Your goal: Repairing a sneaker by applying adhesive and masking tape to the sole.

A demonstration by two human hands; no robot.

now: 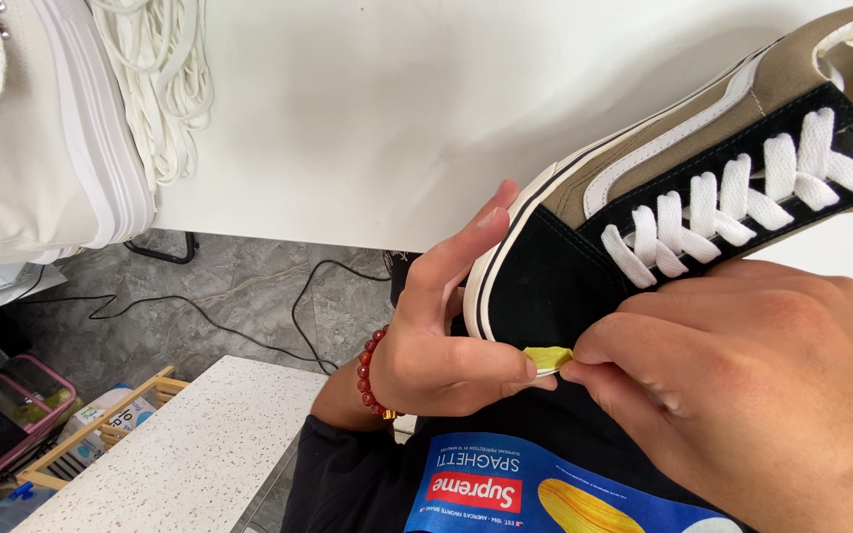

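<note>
The left hand cups the toe of a sneaker, black at the toe and brown along the side, with a white stripe, a white sole edge and white laces. Its index finger stretches up along the white sole rim at the toe tip, and its thumb lies across the underside, the tip pressing just beside a small yellow piece. A red bead bracelet circles that wrist.

The right hand comes in from the lower right, its fingers curled tight, with thumb and fingertip pinched on the yellow piece right at the lower edge of the black toe. So the yellow piece sits between the 2 thumbs, touching the shoe's toe edge; what it is made of cannot be told.

The sneaker is held tilted in the air, toe toward the person, heel up toward the upper right, over a white table. At the far left of that table stand a white shoe and a bunch of loose white laces. Below, a speckled counter and cables on a grey floor show.
</note>
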